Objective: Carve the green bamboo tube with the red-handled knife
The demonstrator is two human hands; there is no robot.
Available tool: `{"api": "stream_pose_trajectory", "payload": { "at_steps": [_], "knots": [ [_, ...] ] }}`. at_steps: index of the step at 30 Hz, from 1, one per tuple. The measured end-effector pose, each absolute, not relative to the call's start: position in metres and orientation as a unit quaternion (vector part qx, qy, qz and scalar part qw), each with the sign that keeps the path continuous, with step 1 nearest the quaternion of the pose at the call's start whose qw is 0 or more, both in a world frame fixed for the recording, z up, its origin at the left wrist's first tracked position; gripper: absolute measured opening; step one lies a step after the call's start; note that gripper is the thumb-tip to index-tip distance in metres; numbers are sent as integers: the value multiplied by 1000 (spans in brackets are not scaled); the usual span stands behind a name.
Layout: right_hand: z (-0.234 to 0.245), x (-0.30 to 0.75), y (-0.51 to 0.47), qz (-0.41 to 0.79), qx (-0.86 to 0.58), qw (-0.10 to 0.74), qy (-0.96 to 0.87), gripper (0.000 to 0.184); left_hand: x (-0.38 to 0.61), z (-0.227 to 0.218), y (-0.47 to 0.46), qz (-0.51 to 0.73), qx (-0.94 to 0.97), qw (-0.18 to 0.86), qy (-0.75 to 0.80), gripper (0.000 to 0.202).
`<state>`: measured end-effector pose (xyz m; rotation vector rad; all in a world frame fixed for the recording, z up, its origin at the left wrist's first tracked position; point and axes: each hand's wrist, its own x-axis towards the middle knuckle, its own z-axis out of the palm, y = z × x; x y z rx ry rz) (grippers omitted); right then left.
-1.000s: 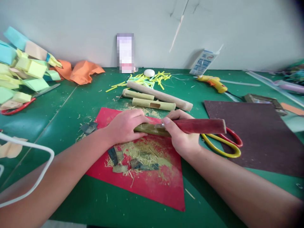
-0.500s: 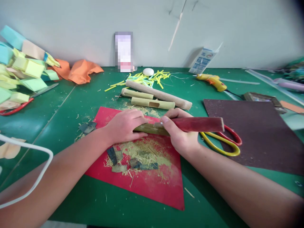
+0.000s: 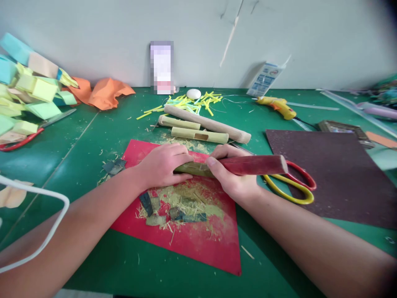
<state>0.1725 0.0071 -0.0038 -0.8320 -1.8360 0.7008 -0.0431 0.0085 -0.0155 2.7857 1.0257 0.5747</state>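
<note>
My left hand (image 3: 167, 164) is closed over a greenish bamboo piece (image 3: 194, 168), pressing it down above a red sheet (image 3: 223, 248). My right hand (image 3: 234, 176) grips a carving knife (image 3: 252, 164) by its thick red wooden handle. Its short blade, mostly hidden by my thumb, meets the top of the bamboo, where a notch shows. Pale shavings (image 3: 186, 203) and dark sandpaper scraps (image 3: 194, 217) lie on the sheet in front of my hands. Behind them rest a bamboo tube (image 3: 214, 137) with a rectangular hole, another bamboo piece (image 3: 180, 122) and a long wooden stick (image 3: 207, 122).
Scissors (image 3: 305, 196) with red and yellow handles lie right of my right hand, by a dark brown sheet (image 3: 335, 178). A yellow glue gun (image 3: 276, 108) is at the back right. Folded paper pieces (image 3: 37, 89) and red-handled scissors (image 3: 34, 138) are at left.
The carving knife's handle has shifted slightly left and its end has dipped a little, with my right hand moving along. My left hand and the bamboo stay in place.
</note>
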Motion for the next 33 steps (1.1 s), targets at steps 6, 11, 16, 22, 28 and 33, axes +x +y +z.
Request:
{"api": "stream_pose_trajectory", "payload": {
  "at_steps": [6,11,16,22,28,33],
  "knots": [
    [-1,171,6,285,-349,478,-754,20,-44,-17,8,195,920,71,333,34],
    [-2,171,6,300,-350,447,-767,14,-43,-15,8,196,920,66,333,32],
    [-5,171,8,308,-349,442,-767,15,-43,-14,8,201,922,73,323,30],
    [8,170,13,310,-318,390,-807,14,-43,-14,10,219,918,86,320,26],
    [12,169,22,387,-310,343,-798,16,-42,-14,11,218,911,109,334,26],
    [7,171,20,286,-228,315,-876,9,-39,-12,8,226,900,121,352,22]
  ]
}}
